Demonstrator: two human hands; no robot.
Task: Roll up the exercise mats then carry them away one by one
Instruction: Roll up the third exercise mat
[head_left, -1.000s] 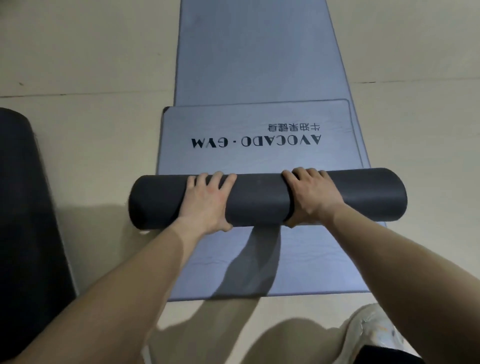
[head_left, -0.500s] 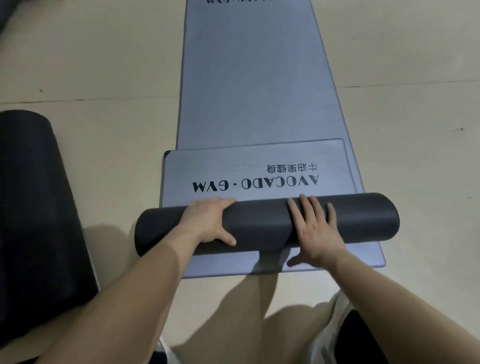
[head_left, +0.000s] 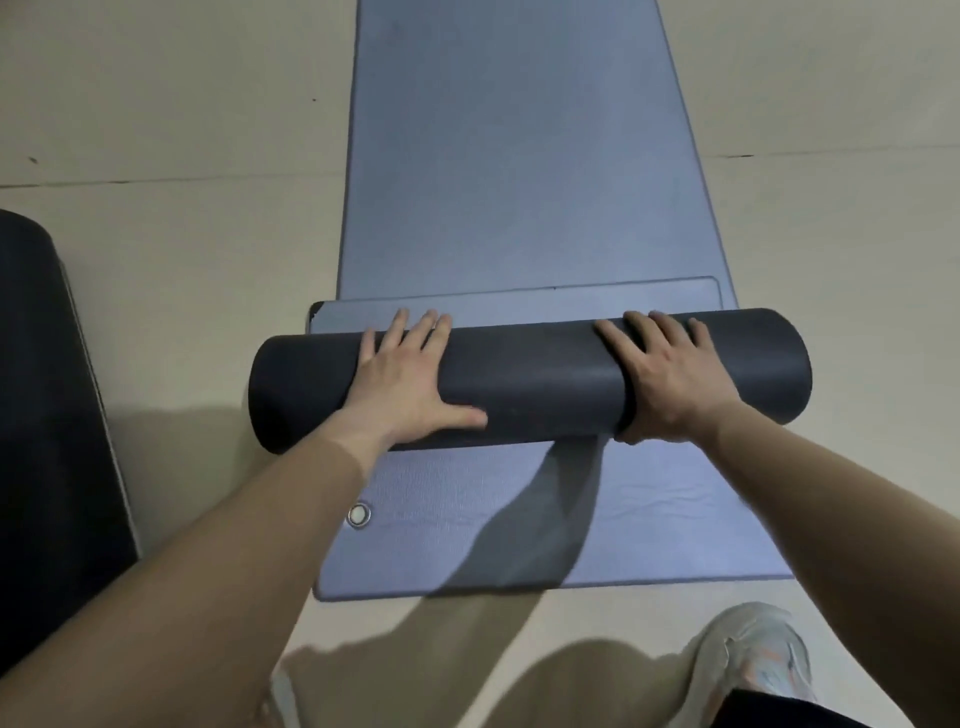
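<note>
Floor (head_left: 156, 104), dark roll (head_left: 530, 374) on blue mat (head_left: 519, 156): left hand (head_left: 410, 379) fingers spread flat, right hand (head_left: 670, 379) curled round it; uneven push could skew roll, prob loosen it.

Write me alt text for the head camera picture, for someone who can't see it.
Two bare hands are on a dark rolled mat lying across a flat blue-grey mat on a beige floor: the left hand lies flat on it, the right hand cups it. Another dark roll sits at the left edge, and a shoe shows bottom right.
</note>
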